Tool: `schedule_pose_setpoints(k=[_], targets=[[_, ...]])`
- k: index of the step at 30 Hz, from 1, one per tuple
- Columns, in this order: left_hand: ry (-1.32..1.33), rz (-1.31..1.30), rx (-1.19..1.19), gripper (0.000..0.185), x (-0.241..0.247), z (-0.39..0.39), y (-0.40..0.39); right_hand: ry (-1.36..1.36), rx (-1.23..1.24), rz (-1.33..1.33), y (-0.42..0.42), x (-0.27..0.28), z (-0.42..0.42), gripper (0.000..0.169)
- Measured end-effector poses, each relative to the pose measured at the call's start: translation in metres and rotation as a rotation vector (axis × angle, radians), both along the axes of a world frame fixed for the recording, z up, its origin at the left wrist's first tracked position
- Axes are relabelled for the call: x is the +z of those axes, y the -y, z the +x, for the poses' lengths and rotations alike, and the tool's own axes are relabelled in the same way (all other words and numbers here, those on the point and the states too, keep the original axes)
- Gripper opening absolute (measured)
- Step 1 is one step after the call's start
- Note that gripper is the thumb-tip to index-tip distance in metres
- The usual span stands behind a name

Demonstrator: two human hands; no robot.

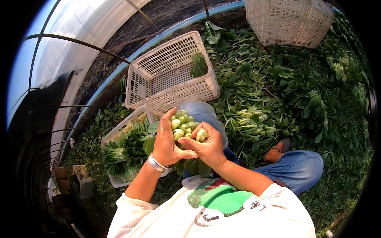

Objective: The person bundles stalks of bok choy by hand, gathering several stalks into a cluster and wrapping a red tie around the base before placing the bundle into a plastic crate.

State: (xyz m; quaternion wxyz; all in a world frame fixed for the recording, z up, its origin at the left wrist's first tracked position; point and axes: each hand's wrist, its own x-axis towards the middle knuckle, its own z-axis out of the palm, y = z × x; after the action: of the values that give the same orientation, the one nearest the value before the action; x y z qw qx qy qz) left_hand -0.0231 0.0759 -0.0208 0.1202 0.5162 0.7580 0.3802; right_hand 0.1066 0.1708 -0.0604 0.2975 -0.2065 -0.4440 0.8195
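Observation:
A bunch of leafy greens with pale green stem bases (184,123) lies between my hands, its cut ends facing up and its leaves hanging below. My left hand (166,139), with a silvery bracelet at the wrist, cups the bunch from the left, thumb stretched across towards the right. On the right, my right hand (208,145) pinches one stem base (202,135) between thumb and curled fingers, against the bunch's edge. Left of my hands, a white plastic crate (126,126) holds several bundles of greens (116,154) tied with reddish bands.
Ahead stands a larger white slatted crate (166,71) with one bundle (198,64) inside. Loose greens (250,122) lie in heaps at the right. More crates (288,22) stand at the top right, others (83,181) at the lower left. A blue pipe (107,83) edges the greenhouse side.

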Motion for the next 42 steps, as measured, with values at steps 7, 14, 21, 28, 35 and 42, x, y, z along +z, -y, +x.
schedule_pose_setpoints(k=[7,14,21,28,35,42], targets=[[0.146,-0.058,0.062,0.132,0.008,-0.002,-0.005,0.092,0.171,0.137,-0.014,-0.019,0.025,0.028],[0.205,-0.083,0.025,0.139,0.010,-0.008,0.001,0.138,0.226,0.204,-0.010,0.001,0.028,0.022],[0.039,-0.136,0.027,0.138,0.019,0.001,-0.015,0.086,0.278,0.007,-0.029,0.006,0.021,0.028],[-0.008,-0.135,0.242,0.105,0.017,0.020,-0.005,0.043,0.399,0.308,-0.070,-0.033,0.011,0.023],[-0.051,-0.133,0.273,0.102,0.009,0.014,0.013,1.257,0.196,0.625,-0.154,-0.290,0.012,0.027],[-0.012,-0.153,0.302,0.102,0.012,0.007,0.011,1.153,0.267,0.484,-0.163,-0.296,0.019,0.053]])
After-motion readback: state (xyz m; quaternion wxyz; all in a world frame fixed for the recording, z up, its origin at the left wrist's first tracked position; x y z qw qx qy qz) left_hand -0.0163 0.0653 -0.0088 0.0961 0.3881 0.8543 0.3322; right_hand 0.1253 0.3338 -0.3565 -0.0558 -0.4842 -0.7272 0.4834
